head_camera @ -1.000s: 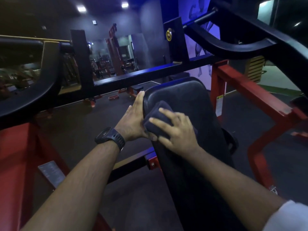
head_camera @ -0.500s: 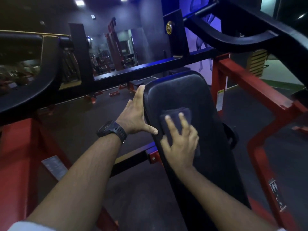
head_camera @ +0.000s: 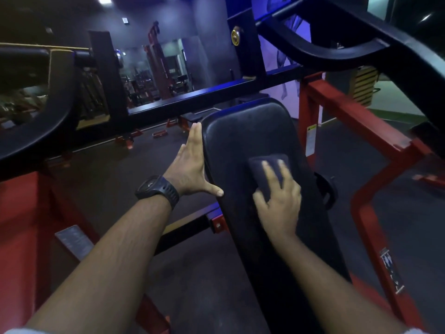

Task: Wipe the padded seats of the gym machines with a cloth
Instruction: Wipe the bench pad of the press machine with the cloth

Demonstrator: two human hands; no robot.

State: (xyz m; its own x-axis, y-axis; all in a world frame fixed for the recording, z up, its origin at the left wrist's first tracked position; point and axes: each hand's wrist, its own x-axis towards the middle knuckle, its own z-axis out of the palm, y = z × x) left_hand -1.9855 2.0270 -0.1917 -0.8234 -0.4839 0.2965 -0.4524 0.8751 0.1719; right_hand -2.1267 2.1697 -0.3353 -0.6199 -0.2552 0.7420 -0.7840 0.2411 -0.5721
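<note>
A long black padded seat (head_camera: 243,131) slopes away from me in the middle of the view. A folded dark cloth (head_camera: 269,165) lies on the pad's right half. My right hand (head_camera: 279,198) presses flat on the cloth with fingers spread and straight. My left hand (head_camera: 192,165), with a black watch on its wrist, rests flat against the pad's left edge, fingers straight and thumb touching the pad's side.
Red frame beams (head_camera: 356,121) run along the right of the pad, and a red post (head_camera: 16,227) stands at the left. Black curved arms (head_camera: 337,49) arch overhead on both sides. A black crossbar (head_camera: 192,97) spans behind the pad. Dark floor lies below.
My right hand has slid the cloth from the pad's upper left edge across to its right side. My left hand has stayed on the left edge, its thumb now spread out.
</note>
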